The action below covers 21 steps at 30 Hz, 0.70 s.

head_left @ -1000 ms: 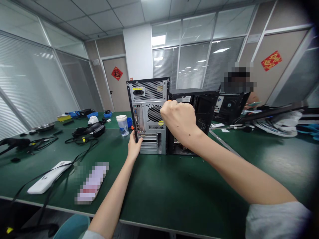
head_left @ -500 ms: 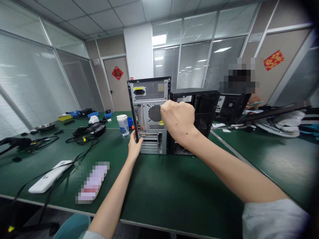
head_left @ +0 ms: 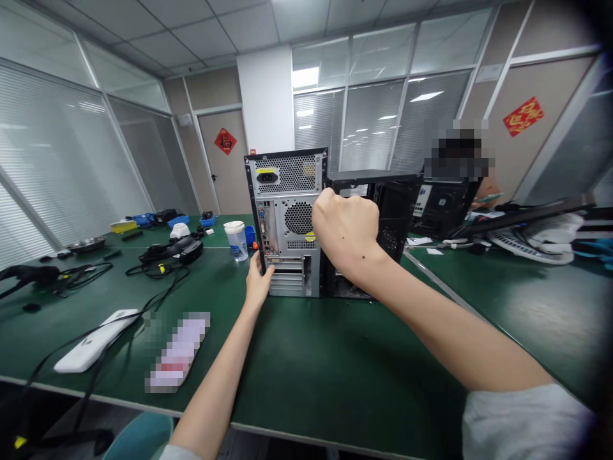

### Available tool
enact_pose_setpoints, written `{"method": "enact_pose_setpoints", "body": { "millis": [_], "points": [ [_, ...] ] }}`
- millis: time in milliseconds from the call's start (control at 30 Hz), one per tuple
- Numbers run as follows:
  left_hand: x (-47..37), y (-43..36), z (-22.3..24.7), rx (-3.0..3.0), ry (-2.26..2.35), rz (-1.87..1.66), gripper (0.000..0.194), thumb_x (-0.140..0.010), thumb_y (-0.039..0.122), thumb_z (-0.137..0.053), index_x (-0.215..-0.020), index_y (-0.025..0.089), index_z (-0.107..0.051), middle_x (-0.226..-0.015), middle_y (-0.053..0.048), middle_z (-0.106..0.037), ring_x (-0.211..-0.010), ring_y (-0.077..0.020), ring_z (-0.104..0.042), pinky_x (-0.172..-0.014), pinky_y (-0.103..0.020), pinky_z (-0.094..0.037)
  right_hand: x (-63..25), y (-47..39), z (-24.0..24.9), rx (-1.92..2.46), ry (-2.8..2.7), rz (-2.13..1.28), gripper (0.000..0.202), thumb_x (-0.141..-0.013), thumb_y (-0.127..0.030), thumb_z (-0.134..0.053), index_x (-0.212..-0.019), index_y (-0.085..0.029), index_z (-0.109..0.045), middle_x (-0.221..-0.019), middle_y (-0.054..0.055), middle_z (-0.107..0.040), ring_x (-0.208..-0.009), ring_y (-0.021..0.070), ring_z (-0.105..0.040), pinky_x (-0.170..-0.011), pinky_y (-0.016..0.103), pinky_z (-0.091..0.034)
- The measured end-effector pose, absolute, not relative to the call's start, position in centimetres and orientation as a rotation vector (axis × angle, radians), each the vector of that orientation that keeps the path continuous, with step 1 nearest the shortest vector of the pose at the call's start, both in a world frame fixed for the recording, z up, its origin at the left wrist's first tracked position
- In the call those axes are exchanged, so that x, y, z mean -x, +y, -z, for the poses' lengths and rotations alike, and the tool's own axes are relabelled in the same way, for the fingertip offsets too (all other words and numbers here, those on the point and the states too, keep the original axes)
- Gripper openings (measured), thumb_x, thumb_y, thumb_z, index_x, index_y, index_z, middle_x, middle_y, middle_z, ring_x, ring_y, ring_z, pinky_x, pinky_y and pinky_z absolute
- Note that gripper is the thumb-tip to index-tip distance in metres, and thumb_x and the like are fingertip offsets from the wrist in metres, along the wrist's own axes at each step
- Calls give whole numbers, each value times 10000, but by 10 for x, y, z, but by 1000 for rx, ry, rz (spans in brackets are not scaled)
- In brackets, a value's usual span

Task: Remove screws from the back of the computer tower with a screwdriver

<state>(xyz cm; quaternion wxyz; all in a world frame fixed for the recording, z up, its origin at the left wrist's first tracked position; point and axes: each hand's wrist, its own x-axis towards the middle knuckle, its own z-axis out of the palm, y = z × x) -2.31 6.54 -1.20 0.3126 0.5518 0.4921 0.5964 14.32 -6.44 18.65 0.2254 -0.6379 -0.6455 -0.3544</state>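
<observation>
A desktop computer case (head_left: pixel 287 249) stands upright on the green table, its metal back toward me with the power socket, vent holes and slot covers in view. My left hand (head_left: pixel 259 281) is closed around its lower left edge, thumb on the back face. Beside the case on the right is a black open frame or panel (head_left: pixel 402 211), partly covered by my hand. My right hand (head_left: pixel 347 227) makes a fist in front of the seam between the two. Its fingertips face away, so whatever it grips is hidden.
A clear plastic cup (head_left: pixel 236 243) stands left of the case. Nearer lie a white device (head_left: pixel 98 338), a phone (head_left: pixel 179 351) and black cables. Another computer case (head_left: pixel 445 207) and a person are at the back right. A teal bin (head_left: pixel 141 437) sits below the table edge.
My right fist has shifted slightly to the right. My left hand and the computer case look the same as before.
</observation>
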Motion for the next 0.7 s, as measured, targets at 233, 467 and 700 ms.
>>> {"method": "enact_pose_setpoints", "body": {
  "millis": [233,467,700],
  "points": [
    [22,63,11,-1455,1273,-1581,625,-814,183,-596,-1394,188,-363,-1436,-121,-496,-1338,-210,-492,-1189,-408,-329,-141,-68,-185,1830,-1796,941,304,-875,-22,-322,-1060,-59,-559,-697,152,-687,-647,198,-656,-553,263,-308],
    [24,68,17,-1489,1267,-1598,622,-810,207,-606,-1388,205,-376,-1421,-115,-511,-1332,-212,-499,-1182,-418,-339,-142,-68,-184,1830,-1805,1017,398,-873,26,-241,-1039,-45,-596,-793,170,-699,-689,194,-673,-524,249,-288],
    [24,69,17,-1495,1267,-1596,621,-818,216,-600,-1393,213,-365,-1431,-107,-502,-1331,-205,-500,-1183,-409,-342,-144,-67,-180,1814,-1762,1068,381,-873,18,-254,-996,-51,-608,-871,172,-668,-699,190,-654,-502,259,-246]
  ]
}}
